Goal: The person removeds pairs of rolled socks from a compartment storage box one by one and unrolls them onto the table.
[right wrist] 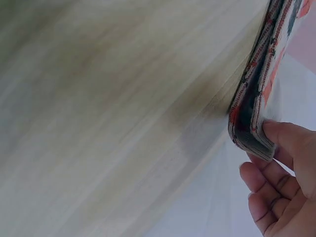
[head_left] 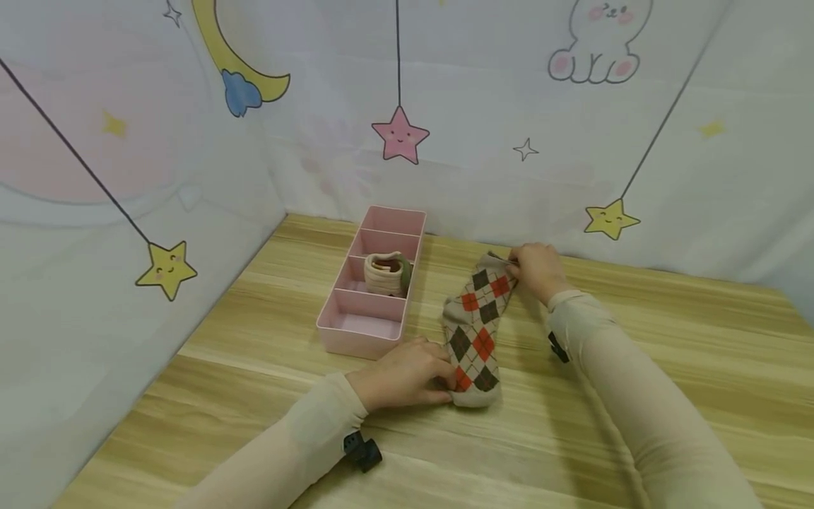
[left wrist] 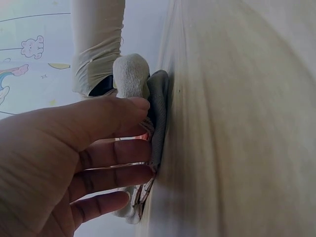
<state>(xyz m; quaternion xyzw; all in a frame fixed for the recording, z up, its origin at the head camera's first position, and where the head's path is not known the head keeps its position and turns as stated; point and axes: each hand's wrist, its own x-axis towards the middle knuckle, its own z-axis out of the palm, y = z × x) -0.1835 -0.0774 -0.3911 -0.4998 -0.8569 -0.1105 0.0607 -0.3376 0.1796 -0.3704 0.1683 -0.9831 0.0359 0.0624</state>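
A pale printed cloth [head_left: 477, 184] is filling the upper half of the head view, its foot bordering the table's far edge. The wood-grained table [head_left: 699, 332] is spreading below, its left edge slanting down toward the lower left corner, its right edge showing at the far right of the frame. Wood is showing widely right of the right sleeve [head_left: 661, 417] and across the lower middle, between it and the left sleeve [head_left: 273, 452]. Left of centre, a four-compartment pink box [head_left: 362, 345] is standing lengthwise, its far end near the cloth; a narrow strip of wood is separating it from the argyle sock [head_left: 472, 346].

The sock is lying on the table just right of centre: beige-grey, with red and dark diamonds crossed by thin lines, a plain heel bulging left, a plain toe at the bottom and the cuff leaning toward the upper right. The cuff is showing stacked layers in the right wrist view; whether one sock or two are lying there, I cannot tell.

The left hand [head_left: 407, 375], just beside the box's near right corner, is holding the toe's edge with thumb and fingers. The right hand [head_left: 539, 268] is pinching the cuff narrowly, near the table's far edge. A rolled cream cloth [head_left: 384, 279] is sitting in the box's second compartment from the front.
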